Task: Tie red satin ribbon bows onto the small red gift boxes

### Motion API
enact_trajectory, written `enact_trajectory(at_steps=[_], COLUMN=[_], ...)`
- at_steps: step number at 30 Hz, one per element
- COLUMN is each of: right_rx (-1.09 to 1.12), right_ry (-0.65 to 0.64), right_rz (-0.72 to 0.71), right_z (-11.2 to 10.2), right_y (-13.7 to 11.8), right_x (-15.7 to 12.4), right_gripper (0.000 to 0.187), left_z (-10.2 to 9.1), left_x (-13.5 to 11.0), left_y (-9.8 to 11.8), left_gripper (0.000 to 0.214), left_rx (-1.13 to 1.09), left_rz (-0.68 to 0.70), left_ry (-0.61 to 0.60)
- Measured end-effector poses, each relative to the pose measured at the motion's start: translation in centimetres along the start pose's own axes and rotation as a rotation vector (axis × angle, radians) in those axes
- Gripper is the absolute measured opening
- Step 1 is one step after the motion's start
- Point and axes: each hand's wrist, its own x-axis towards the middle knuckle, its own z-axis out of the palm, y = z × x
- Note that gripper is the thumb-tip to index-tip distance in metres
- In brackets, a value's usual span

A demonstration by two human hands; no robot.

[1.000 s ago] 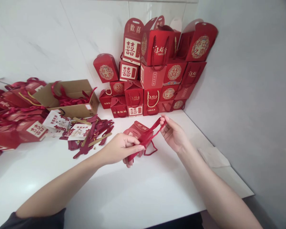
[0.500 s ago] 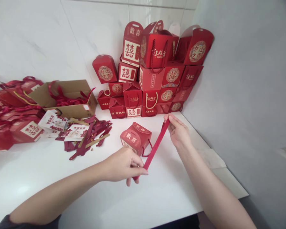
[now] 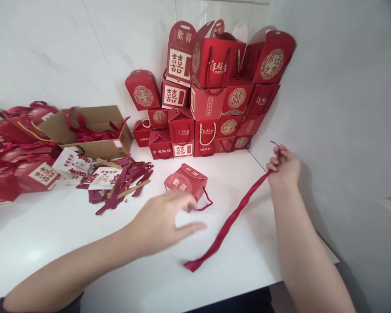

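Observation:
A dark red ribbon point(image 3: 227, 224) runs slantwise over the white table, one end held in the closed fingers of my right hand point(image 3: 284, 167) near the grey wall. Its other end hangs low in front of my left hand point(image 3: 169, 221), which has thumb and fingers apart and holds nothing. Just beyond my left hand sits a small red gift box point(image 3: 190, 180) with a twisted cord handle point(image 3: 210, 201) at its right side. My left hand covers the lower front of this box; whether it touches it I cannot tell.
Red gift boxes point(image 3: 208, 104) are stacked against the back wall. At the left stand a cardboard box point(image 3: 97, 150) of ribbons and more red boxes point(image 3: 35, 174). A pile of dark red strips point(image 3: 117, 191) with white printed packets point(image 3: 104, 178) lies before the cardboard box.
My left hand has let go of the ribbon and opened. My right hand has moved right with its end, so the ribbon now stretches out long. The view has shifted slightly.

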Motion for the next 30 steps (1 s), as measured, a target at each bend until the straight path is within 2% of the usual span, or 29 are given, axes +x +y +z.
enact_trajectory(at_steps=[1,2,3,4,6,8,10,12,15,18,22,26,30], right_rx=[-0.046,-0.095,-0.144,-0.183,-0.232,-0.319,-0.398,-0.464,-0.505,-0.522,-0.579,-0.598,-0.62], right_ry=[-0.027,-0.078,-0.147,-0.229,-0.374,-0.642,-0.834,-0.985,-1.15,-1.209,-1.255,-1.245,-1.226], right_rz=[-0.073,-0.132,-0.169,-0.167,-0.086,0.053,0.136,0.205,0.296,0.346,0.356,0.31,0.235], right_z=[0.0,0.2,0.5,1.0,2.1,3.1,3.7,3.9,3.9,3.8,3.9,3.7,3.7], right_y=[-0.1,-0.1,0.1,0.4,1.1,1.8,2.3,2.8,3.3,3.9,4.1,3.7,3.3], right_x=[-0.1,-0.4,-1.0,-1.8,-4.0,-6.3,-8.3,-9.6,-10.4,-10.6,-10.8,-10.8,-10.7], right_gripper=[0.015,0.012,0.009,0.01,0.015,0.017,0.017,0.016,0.014,0.009,0.005,0.008,0.012], left_z=[0.5,1.0,1.4,1.7,1.8,1.1,0.1,-0.9,-1.5,-1.2,-0.3,0.5,1.0], left_x=[0.7,1.3,2.0,2.5,3.2,3.4,3.5,3.5,3.6,3.9,4.3,4.6,4.7], left_y=[-0.6,-1.2,-2.0,-2.7,-4.1,-5.3,-6.3,-7.3,-8.6,-9.0,-8.5,-7.9,-7.7], left_gripper=[0.047,0.061,0.073,0.078,0.08,0.074,0.068,0.062,0.059,0.056,0.044,0.047,0.045], left_rx=[0.106,0.195,0.253,0.276,0.271,0.228,0.164,0.086,-0.021,-0.122,-0.236,-0.256,-0.259], left_rz=[-0.058,-0.098,-0.123,-0.136,-0.137,-0.073,0.033,0.124,0.204,0.251,0.282,0.285,0.278], left_ry=[0.215,0.366,0.439,0.448,0.358,0.211,0.065,-0.038,-0.093,-0.099,-0.018,0.09,0.119])
